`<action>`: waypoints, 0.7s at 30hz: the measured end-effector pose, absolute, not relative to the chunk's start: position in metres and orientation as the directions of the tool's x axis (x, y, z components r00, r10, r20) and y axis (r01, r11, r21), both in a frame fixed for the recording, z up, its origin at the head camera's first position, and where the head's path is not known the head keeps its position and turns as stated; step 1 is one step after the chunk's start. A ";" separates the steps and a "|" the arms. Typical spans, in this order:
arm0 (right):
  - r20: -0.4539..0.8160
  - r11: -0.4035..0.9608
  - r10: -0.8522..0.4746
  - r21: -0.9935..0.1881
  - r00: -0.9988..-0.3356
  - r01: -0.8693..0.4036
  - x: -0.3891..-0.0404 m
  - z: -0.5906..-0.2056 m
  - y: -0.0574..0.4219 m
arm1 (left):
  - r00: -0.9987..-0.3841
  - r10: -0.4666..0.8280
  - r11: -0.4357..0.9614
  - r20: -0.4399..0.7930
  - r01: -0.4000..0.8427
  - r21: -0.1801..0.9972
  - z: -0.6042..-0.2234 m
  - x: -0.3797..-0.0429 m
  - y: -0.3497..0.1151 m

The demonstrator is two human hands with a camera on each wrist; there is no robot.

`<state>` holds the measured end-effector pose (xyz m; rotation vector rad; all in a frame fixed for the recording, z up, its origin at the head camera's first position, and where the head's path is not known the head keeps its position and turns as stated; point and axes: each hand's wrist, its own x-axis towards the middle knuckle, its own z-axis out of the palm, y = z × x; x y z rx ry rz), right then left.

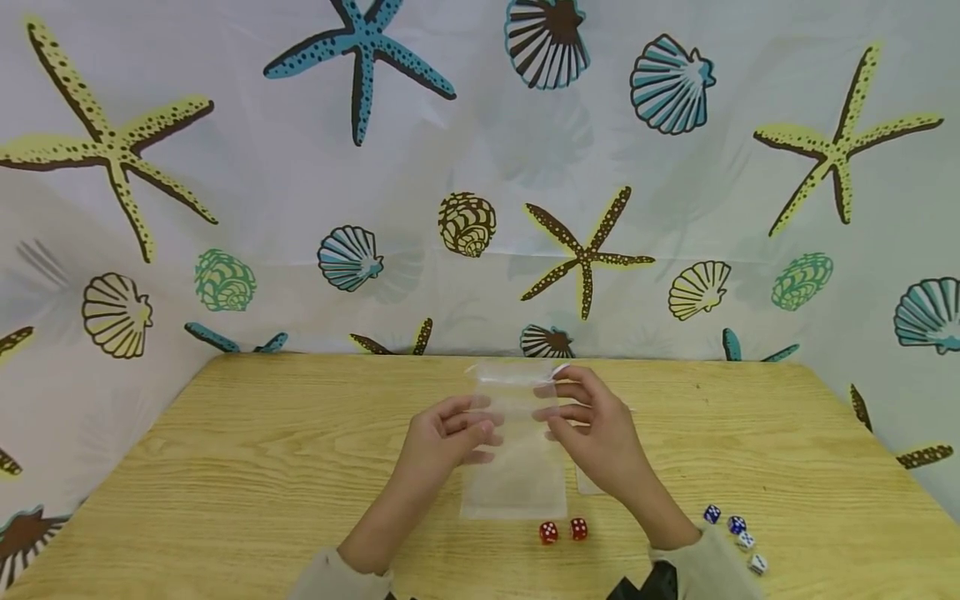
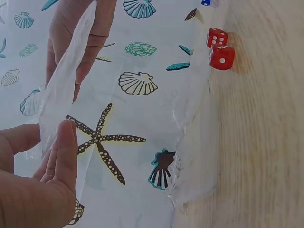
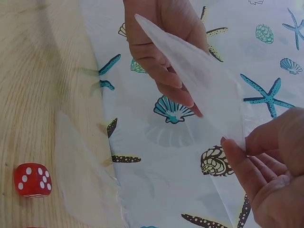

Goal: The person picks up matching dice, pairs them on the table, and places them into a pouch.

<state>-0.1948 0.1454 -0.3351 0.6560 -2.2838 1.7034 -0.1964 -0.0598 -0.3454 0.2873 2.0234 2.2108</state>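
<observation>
One bag (image 1: 513, 487), head view: translucent, held up before the person above the tabletop (image 1: 300, 450), long sides roughly upright; lower end appears just beyond the red dice.
Left grip (image 1: 442, 437), head view: bare hand, thumb in front, fingers showing through the film; pinches the bag's left side.
Right grip (image 1: 600, 425), head view: bare hand, fingers spread, uppermost near the bag's top band; holds the right side.
Red dice (image 1: 549, 532), head view: two, close but apart, on the tabletop.
Blue dice (image 1: 737, 525), head view: two, near the right forearm.
White dice (image 1: 758, 564), head view: two, just beside the blue pair.
Pale flat piece (image 1: 588, 482), head view: partly hidden behind the right grip; cannot tell what it is.
Bag, left wrist view: nearly edge-on, between left thumb and fingers; right grip on its far part.
See-through piece (image 2: 197, 164), left wrist view: near the patterned cloth (image 2: 114, 156), apart from the held bag; perhaps a second bag.
Bag edge, right wrist view: pinched in the right grip; left grip behind the film.
Bag mouth: cannot tell whether parted.
Step, judged: handling the bag, probably readying its mouth.
Next move, judged: calls for one grip anchoring while the other separates the layers; thin film may cling.
</observation>
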 end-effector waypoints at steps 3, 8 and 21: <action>0.426 0.223 -0.231 -0.852 -0.875 -0.474 -0.195 -0.335 0.145 | -0.978 0.201 -0.098 0.053 0.034 0.995 -0.345 -0.195 -0.059; 0.426 0.222 -0.226 -0.853 -0.876 -0.472 -0.194 -0.335 0.146 | -0.993 0.083 -0.107 0.078 0.069 0.992 -0.345 -0.195 -0.056; 0.456 0.282 -0.161 -0.828 -0.875 -0.484 -0.194 -0.329 0.153 | -0.985 0.024 -0.010 0.171 0.171 0.985 -0.351 -0.197 -0.056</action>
